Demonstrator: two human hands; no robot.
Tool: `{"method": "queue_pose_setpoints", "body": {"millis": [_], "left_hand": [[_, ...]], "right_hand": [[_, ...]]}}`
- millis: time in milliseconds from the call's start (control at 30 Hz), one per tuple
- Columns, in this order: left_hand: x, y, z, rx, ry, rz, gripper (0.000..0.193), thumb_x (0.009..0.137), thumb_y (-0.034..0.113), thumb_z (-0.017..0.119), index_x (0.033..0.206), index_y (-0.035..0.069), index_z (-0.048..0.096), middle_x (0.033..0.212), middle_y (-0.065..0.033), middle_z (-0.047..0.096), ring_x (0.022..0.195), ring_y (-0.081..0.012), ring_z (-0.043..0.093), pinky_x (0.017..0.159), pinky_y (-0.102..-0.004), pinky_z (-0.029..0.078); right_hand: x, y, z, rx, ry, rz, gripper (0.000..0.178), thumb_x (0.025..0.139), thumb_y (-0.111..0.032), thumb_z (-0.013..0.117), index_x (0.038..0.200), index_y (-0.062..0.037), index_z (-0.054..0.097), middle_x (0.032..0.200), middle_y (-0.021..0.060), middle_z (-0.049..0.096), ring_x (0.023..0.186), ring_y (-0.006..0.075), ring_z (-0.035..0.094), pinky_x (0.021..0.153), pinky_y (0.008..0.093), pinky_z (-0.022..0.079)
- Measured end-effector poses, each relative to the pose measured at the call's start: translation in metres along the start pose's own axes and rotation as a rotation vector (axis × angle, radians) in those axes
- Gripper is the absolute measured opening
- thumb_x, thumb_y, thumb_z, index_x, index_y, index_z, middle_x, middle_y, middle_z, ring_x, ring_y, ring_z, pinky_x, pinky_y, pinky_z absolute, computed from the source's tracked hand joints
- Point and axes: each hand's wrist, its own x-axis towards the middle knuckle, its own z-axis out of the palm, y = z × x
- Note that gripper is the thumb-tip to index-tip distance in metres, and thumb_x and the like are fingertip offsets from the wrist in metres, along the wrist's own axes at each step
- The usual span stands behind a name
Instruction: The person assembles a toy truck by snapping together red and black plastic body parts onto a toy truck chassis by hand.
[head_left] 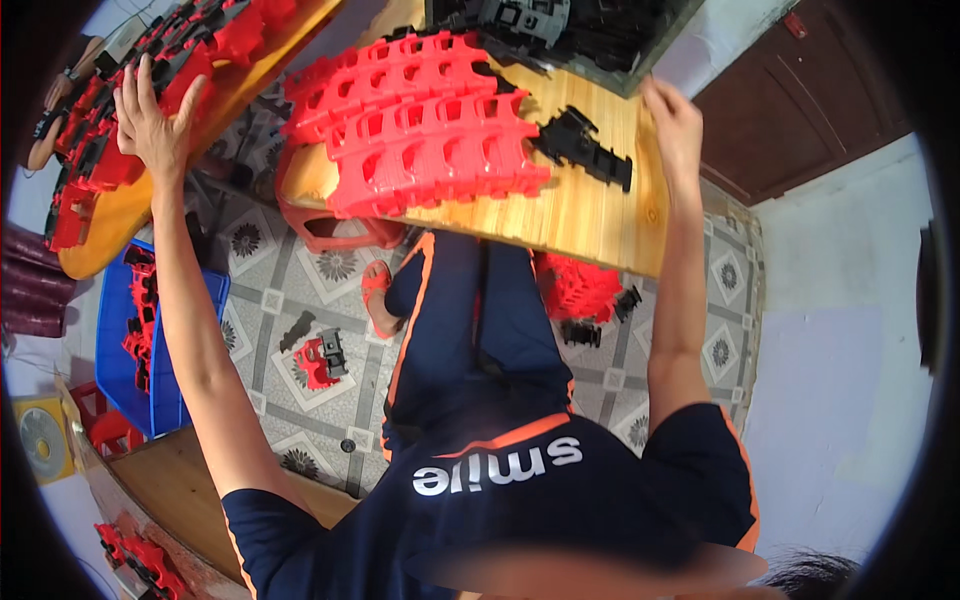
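My left hand [155, 125] is open, fingers spread, over or against red plastic parts with black pieces [105, 150] at the left table. Nothing shows in its grasp. My right hand [676, 125] is at the right edge of the wooden table, beside the corner of a dark grey bin [655, 50]. Its fingers are curled together; whether they grip the bin's rim or something small is hidden. Between my hands, joined rows of red plastic parts [430, 150] with rounded openings lie on the wooden table [610, 215]. A black plastic part [585, 148] sits to their right.
Black parts fill the bin at the far edge. A blue crate [125, 340] of red and black parts stands at left. A red stool [340, 232] is under the table. Red and black pieces [325, 358] lie on the tiled floor. Another person's arm [45, 145] shows far left.
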Motion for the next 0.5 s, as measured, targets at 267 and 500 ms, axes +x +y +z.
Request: {"method": "queue_pose_setpoints", "body": {"millis": [267, 500], "left_hand": [[-0.024, 0.022, 0.023, -0.152, -0.147, -0.188, 0.079, 0.068, 0.058, 0.08, 0.134, 0.024, 0.054, 0.142, -0.012, 0.045, 0.135, -0.0335, 0.038, 0.104, -0.0522, 0.032], [-0.019, 0.03, 0.014, -0.089, -0.136, -0.219, 0.061, 0.069, 0.046, 0.082, 0.122, 0.025, 0.062, 0.128, -0.0043, 0.054, 0.129, -0.0289, 0.043, 0.103, -0.0475, 0.031]], "right_hand": [[-0.044, -0.101, 0.058, 0.309, -0.457, -0.267, 0.032, 0.092, -0.012, 0.065, 0.121, 0.0013, 0.063, 0.112, 0.011, 0.068, 0.101, 0.0158, 0.064, 0.088, 0.0297, 0.049], [0.029, -0.229, 0.25, 0.13, -0.309, -0.993, 0.059, 0.084, -0.029, 0.071, 0.137, -0.01, 0.051, 0.137, 0.0108, 0.055, 0.126, 0.0292, 0.049, 0.103, 0.0444, 0.037]]}}
